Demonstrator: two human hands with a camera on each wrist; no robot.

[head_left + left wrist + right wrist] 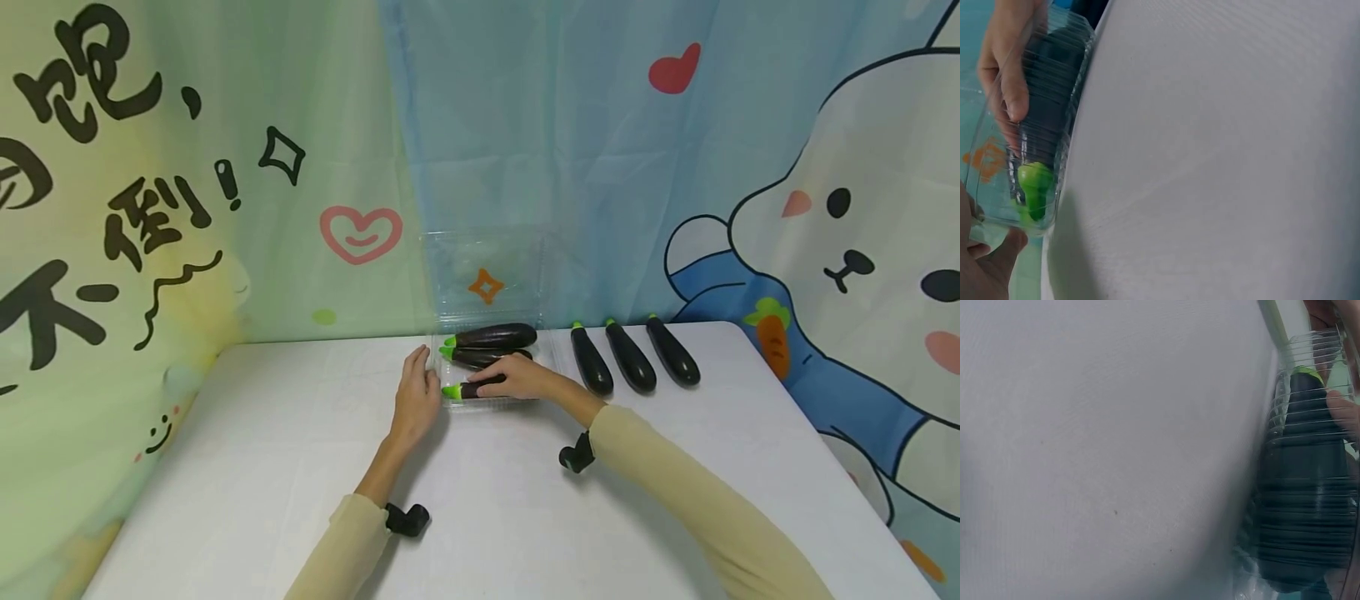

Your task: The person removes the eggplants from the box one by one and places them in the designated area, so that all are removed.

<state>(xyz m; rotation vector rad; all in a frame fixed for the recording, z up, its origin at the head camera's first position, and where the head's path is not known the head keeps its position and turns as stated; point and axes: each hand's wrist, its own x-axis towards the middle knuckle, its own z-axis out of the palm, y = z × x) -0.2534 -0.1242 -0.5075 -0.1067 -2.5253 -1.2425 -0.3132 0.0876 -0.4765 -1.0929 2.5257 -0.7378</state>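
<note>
A clear plastic box [551, 354] with its lid raised stands at the table's far side. Inside lie two dark eggplants, the back eggplant [498, 336] and the middle eggplant [472, 356], green stems to the left. Nearest the front wall is a third eggplant [457, 392], whose body my right hand [517, 377] grips from above. Through the ribbed wall, the right wrist view shows this eggplant [1310, 475] lying within the box. My left hand [416, 400] rests against the box's left end, fingers fairly straight, its thumb [1015, 240] near the corner.
Right of the box, three more eggplants lie slanted side by side: one [592, 360], a second [631, 357] and a third [673, 351]. The white table [300, 450] ends at a printed curtain [480, 125] hanging behind it.
</note>
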